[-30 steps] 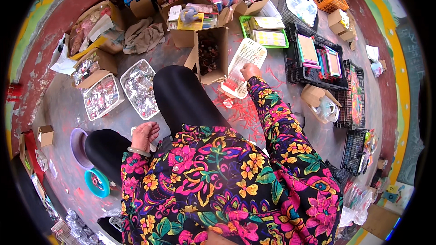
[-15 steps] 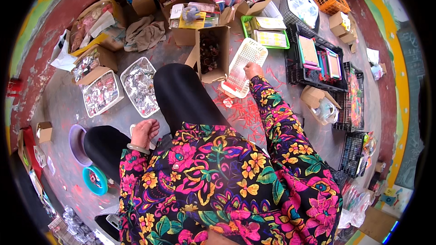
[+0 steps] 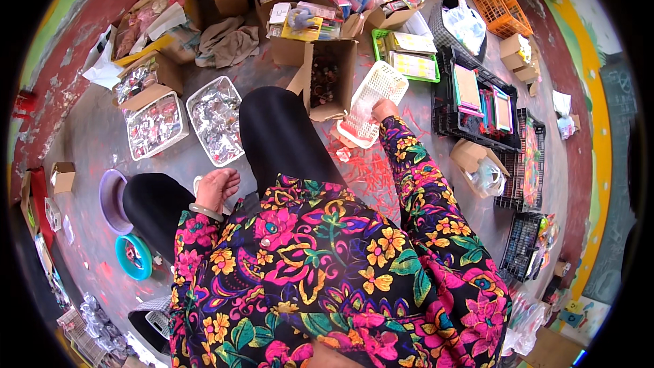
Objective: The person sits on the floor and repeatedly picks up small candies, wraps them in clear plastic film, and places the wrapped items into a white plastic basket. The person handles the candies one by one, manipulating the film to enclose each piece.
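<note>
My right hand (image 3: 385, 110) is closed on the right rim of a cream, perforated plastic basket (image 3: 390, 79). The basket tilts toward me, and some thin red pieces lie in its near end. Just left of it stands an open cardboard box (image 3: 338, 109) with many small dark items inside. Above my left thigh, my left hand (image 3: 216, 189) has its fingers curled together, a bracelet on the wrist. Whatever those fingers may hold is too small to make out. Under the basket's near end, a small pale-and-red scrap (image 3: 343, 155) lies among red strips strewn on the floor.
Two white baskets of silvery packets, one of them the nearer-to-knee basket (image 3: 216, 159), stand left of my knee. Purple (image 3: 104, 201) and teal basins (image 3: 145, 271) sit farther left. A green tray (image 3: 433, 76) and black crates (image 3: 443, 118) are at the right. Boxes line the wall.
The whole view has shifted slightly. My right hand stays on the basket's rim, and my left hand's fingers remain curled, its wrist turned a little.
</note>
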A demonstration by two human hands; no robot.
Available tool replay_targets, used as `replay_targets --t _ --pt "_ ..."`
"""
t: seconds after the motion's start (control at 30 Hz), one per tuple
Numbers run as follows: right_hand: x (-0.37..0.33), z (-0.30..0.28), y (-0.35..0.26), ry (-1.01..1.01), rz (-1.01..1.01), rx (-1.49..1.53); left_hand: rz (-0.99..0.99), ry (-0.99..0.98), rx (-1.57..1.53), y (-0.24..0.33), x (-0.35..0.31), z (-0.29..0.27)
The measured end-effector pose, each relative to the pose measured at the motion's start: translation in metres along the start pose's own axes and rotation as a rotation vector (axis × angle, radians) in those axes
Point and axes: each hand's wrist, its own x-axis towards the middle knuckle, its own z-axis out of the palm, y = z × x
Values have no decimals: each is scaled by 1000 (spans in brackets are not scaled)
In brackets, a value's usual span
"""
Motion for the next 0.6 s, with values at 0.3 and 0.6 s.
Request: replay_targets --t 0.3,0.6 --pt "-21 -11 -15 54 7 72 -7 -1 -5 0 -1 -1" --pt "-24 -4 -20 87 20 165 -14 -4 -11 -3 3 -2"
